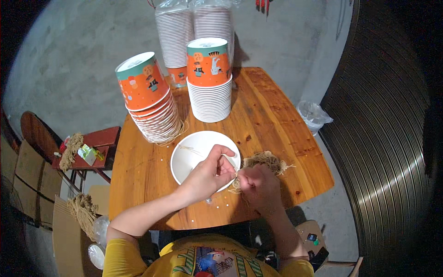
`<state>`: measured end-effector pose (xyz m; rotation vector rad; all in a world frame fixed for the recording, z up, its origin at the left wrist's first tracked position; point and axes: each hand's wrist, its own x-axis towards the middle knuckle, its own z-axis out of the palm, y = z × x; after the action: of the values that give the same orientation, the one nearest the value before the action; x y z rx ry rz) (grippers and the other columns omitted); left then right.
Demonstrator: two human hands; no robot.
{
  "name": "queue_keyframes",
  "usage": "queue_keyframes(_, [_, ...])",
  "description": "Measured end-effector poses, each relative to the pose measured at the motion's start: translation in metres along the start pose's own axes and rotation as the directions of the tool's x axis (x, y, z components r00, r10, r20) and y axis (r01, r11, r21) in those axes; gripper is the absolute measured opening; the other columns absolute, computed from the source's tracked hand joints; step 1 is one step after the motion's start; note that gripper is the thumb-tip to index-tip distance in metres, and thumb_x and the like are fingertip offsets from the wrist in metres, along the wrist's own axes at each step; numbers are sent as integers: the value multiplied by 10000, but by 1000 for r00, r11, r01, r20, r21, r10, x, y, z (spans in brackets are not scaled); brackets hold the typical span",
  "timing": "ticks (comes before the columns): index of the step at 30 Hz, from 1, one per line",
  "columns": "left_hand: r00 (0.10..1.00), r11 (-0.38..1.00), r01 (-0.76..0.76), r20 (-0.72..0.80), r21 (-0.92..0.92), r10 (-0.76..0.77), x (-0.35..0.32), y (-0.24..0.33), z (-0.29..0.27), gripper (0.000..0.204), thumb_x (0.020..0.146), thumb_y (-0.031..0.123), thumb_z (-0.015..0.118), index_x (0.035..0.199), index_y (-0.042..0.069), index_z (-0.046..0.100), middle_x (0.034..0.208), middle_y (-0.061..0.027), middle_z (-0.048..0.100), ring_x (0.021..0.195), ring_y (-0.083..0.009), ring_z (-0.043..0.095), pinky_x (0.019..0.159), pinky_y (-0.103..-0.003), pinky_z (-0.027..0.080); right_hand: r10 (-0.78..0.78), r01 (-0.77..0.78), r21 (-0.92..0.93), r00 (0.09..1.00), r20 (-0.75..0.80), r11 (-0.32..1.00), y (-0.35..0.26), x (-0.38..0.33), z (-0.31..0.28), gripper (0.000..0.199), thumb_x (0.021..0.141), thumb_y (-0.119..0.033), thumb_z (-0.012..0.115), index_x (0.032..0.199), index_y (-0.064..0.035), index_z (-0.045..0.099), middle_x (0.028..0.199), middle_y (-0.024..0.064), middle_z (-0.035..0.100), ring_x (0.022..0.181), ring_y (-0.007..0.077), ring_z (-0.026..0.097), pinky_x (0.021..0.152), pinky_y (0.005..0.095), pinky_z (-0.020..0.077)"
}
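Note:
My left hand reaches over the right side of a white paper bowl, its thumb and fingers curled together in a pinch. Beside it, my right hand is closed too, and the fingertips of both hands nearly meet on a thin tan string. Much of that string is hidden by the fingers. A loose heap of tan strings lies on the table just beyond my right hand. Inside the bowl rest a few short strands.
On the wooden table stand a leaning stack of orange-and-white paper tubs with strings draped round it, a straight stack, and tall bagged stacks behind. A red bench is at left, a lined bin at right.

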<state>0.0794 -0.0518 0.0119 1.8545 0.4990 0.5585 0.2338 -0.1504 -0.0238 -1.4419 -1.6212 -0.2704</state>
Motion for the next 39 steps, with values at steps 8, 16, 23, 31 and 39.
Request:
queue_keyframes(8, [1000,1000,-4,1,13,4,1,1,0,344,868,27,577,1148,46,376,793,-35,562,729,-103,549,656,-248,457,-53,53,1,998,17,999,11,-8,4,166,749,-67,670,892,-70,586,696,86,526,616,284,549,522,401,457])
queue_keyframes(16, [998,998,59,-12,-4,-59,1,1,-2,330,866,36,593,1104,39,364,773,-33,554,675,-91,533,498,-233,459,-311,314,-82,949,46,946,9,5,-2,254,700,-50,688,919,-76,563,756,79,540,640,270,549,531,373,470])
queue_keyframes(23, [998,999,45,-33,25,-44,1,1,3,333,857,36,601,1092,26,365,777,-39,555,691,-102,542,545,-244,467,-354,356,-57,934,49,933,9,13,-3,188,692,-50,659,843,-70,549,711,64,550,642,254,562,552,355,489])
queue_keyframes(31, [989,984,-146,-13,103,149,0,-3,6,318,843,6,571,1081,30,361,834,-46,544,740,-124,555,663,-265,469,417,-627,387,758,501,676,5,18,-3,34,797,-89,598,799,-90,565,684,-36,526,584,89,490,513,242,398])
queue_keyframes(39, [998,998,-57,-11,7,57,2,-6,1,303,847,7,562,1076,32,365,841,-34,525,757,-109,531,669,-256,465,455,-662,527,750,481,534,6,11,0,54,826,-113,602,845,-69,577,684,-63,488,582,49,447,519,208,370])
